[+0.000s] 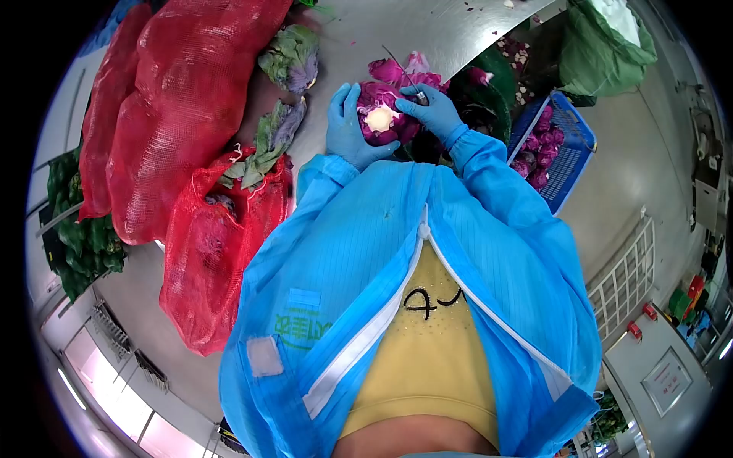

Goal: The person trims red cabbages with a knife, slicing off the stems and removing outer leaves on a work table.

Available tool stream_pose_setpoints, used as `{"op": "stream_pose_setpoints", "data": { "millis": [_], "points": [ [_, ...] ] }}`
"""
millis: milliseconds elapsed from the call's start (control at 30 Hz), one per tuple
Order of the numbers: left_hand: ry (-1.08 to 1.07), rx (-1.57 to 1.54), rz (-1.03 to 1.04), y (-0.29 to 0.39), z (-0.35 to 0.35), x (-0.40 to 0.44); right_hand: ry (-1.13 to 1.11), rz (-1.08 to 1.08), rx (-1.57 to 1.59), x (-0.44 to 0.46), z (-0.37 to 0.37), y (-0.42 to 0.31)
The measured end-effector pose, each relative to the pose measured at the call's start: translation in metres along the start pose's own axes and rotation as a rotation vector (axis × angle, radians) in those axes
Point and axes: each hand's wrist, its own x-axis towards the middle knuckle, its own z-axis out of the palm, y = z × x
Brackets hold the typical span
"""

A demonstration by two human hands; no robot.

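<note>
A red cabbage (379, 119), its pale cut stem end facing up, sits in my gloved left hand (350, 128), whose fingers and thumb curl around its left and lower sides. My right hand (437, 114), also in a blue glove, is closed on a small knife (419, 96); the thin blade points up and away over the table. The right thumb touches the cabbage's right edge. Loose purple leaves (408, 71) lie just beyond the cabbage. Part of the knife handle is hidden by my fingers.
Red mesh sacks (183, 99) fill the left side, with an opened one (210, 244) nearer me. Outer leaves (290, 59) lie on the metal table (351, 34). A blue crate (571, 156) of red cabbages and a green sack (607, 49) stand at right.
</note>
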Motion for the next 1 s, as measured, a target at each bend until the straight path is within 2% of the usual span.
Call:
{"op": "stream_pose_setpoints", "data": {
  "millis": [233, 300, 367, 433, 500, 567, 633, 700, 733, 767, 800, 833, 900, 933, 967, 1000],
  "points": [
    [-0.028, 0.151, -0.009, 0.014, 0.007, 0.016, 0.083, -0.073, -0.358, 0.006, -0.013, -0.021],
    [-0.048, 0.199, -0.035, 0.020, 0.007, 0.024, 0.128, -0.057, -0.675, 0.011, -0.012, -0.028],
    [-0.072, 0.220, -0.087, 0.023, 0.011, 0.032, 0.152, -0.099, -0.669, 0.016, -0.012, -0.028],
    [-0.067, 0.236, -0.089, 0.023, 0.013, 0.035, 0.148, -0.107, -0.842, 0.029, -0.012, -0.023],
    [-0.056, 0.162, -0.080, 0.024, 0.012, 0.033, 0.132, -0.050, -0.861, 0.044, -0.022, -0.015],
    [0.024, 0.124, 0.037, 0.010, 0.016, 0.020, 0.125, -0.008, -0.874, 0.051, -0.027, -0.008],
    [0.055, 0.067, 0.046, -0.002, 0.013, 0.013, 0.122, -0.014, -0.694, 0.042, -0.022, -0.004],
    [0.060, -0.005, 0.065, -0.014, 0.007, 0.013, 0.120, -0.014, -0.649, 0.038, -0.014, -0.013],
    [0.043, -0.072, 0.087, -0.019, 0.004, 0.012, 0.117, -0.002, -0.503, 0.040, -0.010, -0.006],
    [0.047, -0.070, 0.080, -0.022, 0.001, 0.010, 0.111, 0.009, -0.361, 0.042, -0.007, 0.002],
    [0.055, -0.133, 0.014, -0.025, 0.000, 0.006, 0.288, 0.072, -0.405, 0.044, -0.003, 0.021],
    [0.064, -0.196, -0.049, -0.029, 0.000, 0.002, 0.322, 0.128, -0.441, 0.045, -0.008, 0.039],
    [0.095, -0.194, -0.060, -0.036, 0.000, 0.002, 0.224, 0.196, -0.493, 0.027, -0.019, 0.022],
    [0.085, -0.185, -0.062, -0.037, -0.002, 0.001, 0.295, 0.053, -0.611, 0.018, -0.015, 0.018],
    [0.070, -0.178, -0.068, -0.035, -0.003, -0.002, 0.285, 0.061, -0.612, 0.011, -0.010, 0.013],
    [0.056, -0.181, -0.063, -0.033, -0.004, 0.003, 0.304, -0.060, -0.543, 0.010, -0.006, 0.007]
  ]
}}
